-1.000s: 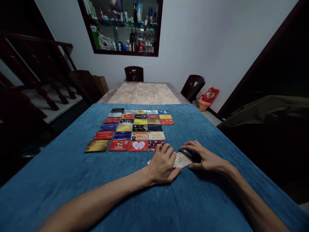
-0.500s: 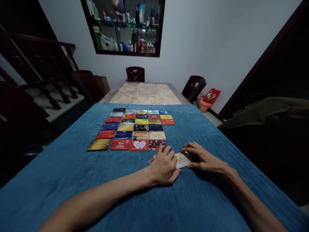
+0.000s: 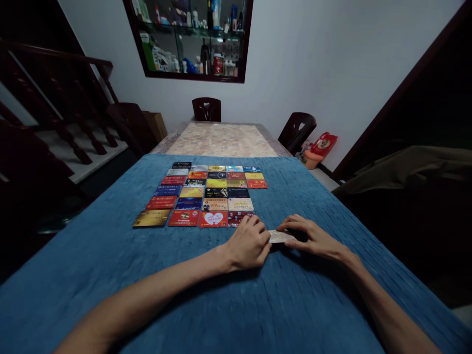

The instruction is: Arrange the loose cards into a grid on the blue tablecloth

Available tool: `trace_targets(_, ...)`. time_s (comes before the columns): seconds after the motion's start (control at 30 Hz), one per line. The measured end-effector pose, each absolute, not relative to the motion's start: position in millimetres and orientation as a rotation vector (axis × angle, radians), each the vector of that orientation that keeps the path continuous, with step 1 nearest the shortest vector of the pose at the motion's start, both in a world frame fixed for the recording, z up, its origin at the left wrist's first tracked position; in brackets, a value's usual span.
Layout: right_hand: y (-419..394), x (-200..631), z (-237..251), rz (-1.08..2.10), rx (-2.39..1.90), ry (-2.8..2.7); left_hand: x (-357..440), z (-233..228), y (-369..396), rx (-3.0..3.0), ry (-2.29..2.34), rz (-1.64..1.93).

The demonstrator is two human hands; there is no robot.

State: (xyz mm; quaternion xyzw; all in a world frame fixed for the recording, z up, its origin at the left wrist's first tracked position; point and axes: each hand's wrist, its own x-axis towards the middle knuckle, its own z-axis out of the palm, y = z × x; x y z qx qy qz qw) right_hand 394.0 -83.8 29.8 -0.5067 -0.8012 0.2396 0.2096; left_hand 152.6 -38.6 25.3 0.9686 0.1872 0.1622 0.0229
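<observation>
Between my two hands is a pale card [image 3: 279,236] with small print, tilted so that only a narrow strip of its face shows. My left hand [image 3: 250,243] is closed at the card's left end, with its fingers curled and their tips mostly hidden. At the other end my right hand [image 3: 309,237] pinches the card, thumb below and fingers above. Whether more cards are under it I cannot tell. Just beyond my left hand lies a dark red card [image 3: 238,220], partly covered by its fingers. It belongs to a grid of several colourful cards, among them a red one with a white heart [image 3: 213,219].
A blue cloth [image 3: 177,285] covers the near table, and a patterned tabletop [image 3: 224,139] continues beyond it. Dark chairs [image 3: 206,109] stand around the far end. A gold card [image 3: 151,218] marks the grid's near left corner. A red bag [image 3: 324,143] sits on the floor at right.
The pale card has tipped from a broad face to a narrow strip between my hands. My left hand has shifted slightly up, and the pinkish edge beside it no longer shows.
</observation>
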Motion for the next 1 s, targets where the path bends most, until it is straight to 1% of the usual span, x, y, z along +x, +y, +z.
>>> trace_targets(0.4, -83, 388, 26, 0.527, -1.43, -2.106, 149, 27, -10, 2.854, 0.536, 0.565)
trace_targets(0.63, -83, 390, 21, 0.373, -1.417, -2.052, 148, 21, -5, 2.778, 0.535, 0.595)
trace_targets(1.0, -78, 388, 10, 0.28, -1.372, -2.011, 151, 13, 0, 2.717, 0.573, 0.643)
